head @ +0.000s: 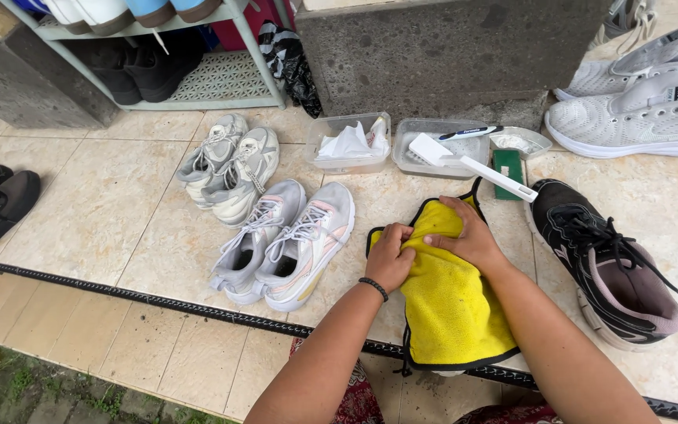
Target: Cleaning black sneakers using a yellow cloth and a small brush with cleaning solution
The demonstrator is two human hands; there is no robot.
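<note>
Even, diffuse daylight; scene bright overall, with no glare and no hard shadows. Soft shadow sits under the shoe rack (198, 86) and at the base of the stone block (449, 55). Focus is sharp centrally. Wide-angle distortion bends lines at the frame edges.

Both hands, left (390, 263) and right (468, 235), press on a yellow cloth (453, 310) on the tiled floor (96, 212), between pale sneakers (284, 243) and a black shoe (610, 263).
</note>
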